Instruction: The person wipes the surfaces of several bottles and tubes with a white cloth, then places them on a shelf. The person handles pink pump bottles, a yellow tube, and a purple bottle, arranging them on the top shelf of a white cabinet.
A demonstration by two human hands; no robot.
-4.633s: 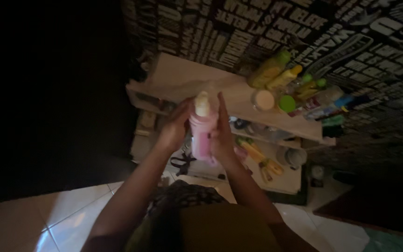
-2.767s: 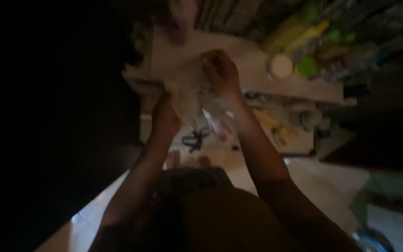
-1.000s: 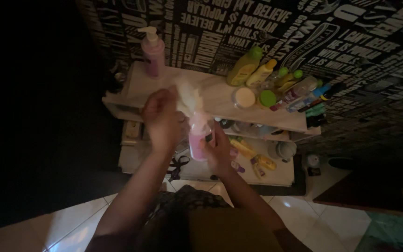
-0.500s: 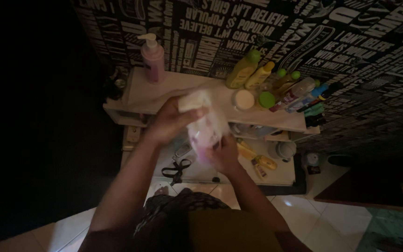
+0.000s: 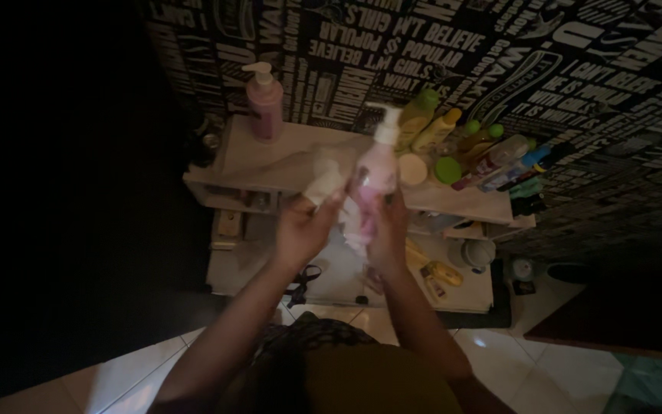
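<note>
My right hand (image 5: pixel 389 230) grips a pink pump bottle (image 5: pixel 375 170) with a white pump head, held upright in front of a pale shelf unit (image 5: pixel 270 159). My left hand (image 5: pixel 303 227) holds a crumpled white cloth (image 5: pixel 325 182) pressed against the bottle's left side. A second pink pump bottle (image 5: pixel 265 105) stands at the back left of the top shelf, apart from both hands. The room is dim and the lower part of the held bottle is hidden by my fingers.
Yellow and green bottles (image 5: pixel 423 119), a round white lid (image 5: pixel 412 169) and a green lid (image 5: pixel 448 170) crowd the shelf's right side. Lower shelves hold small tubes and a cup (image 5: pixel 478 253). A black wall with white lettering (image 5: pixel 515 61) stands behind. White floor tiles (image 5: pixel 139 368) lie below.
The bottle has risen and its pump head now shows; the cloth has slid from over the bottle's top to its left side.
</note>
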